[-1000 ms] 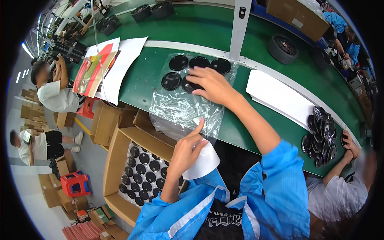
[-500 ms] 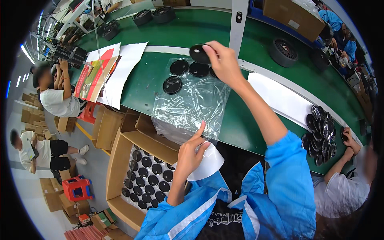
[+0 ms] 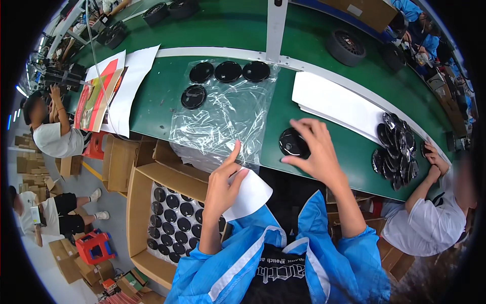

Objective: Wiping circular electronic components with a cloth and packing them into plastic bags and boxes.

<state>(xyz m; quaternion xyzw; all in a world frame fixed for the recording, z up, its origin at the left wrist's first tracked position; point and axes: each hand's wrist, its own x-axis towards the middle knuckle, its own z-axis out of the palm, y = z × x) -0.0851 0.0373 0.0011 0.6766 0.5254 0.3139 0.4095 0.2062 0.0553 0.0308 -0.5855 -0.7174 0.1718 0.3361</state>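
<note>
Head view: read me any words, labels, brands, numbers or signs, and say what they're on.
Black shirt: pale lettering across the front, which I won't copy out.
White label on the brown carton: too small to read.
Red-and-green printed sheet: no words legible.
Black discs: none that I can make out.

Right fingers (image 3: 320, 134) at black disc (image 3: 292, 143)

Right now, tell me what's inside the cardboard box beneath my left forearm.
The cardboard box holds rows of round black discs. Your left forearm covers some toward the right; anything beneath that layer is hidden.
</note>
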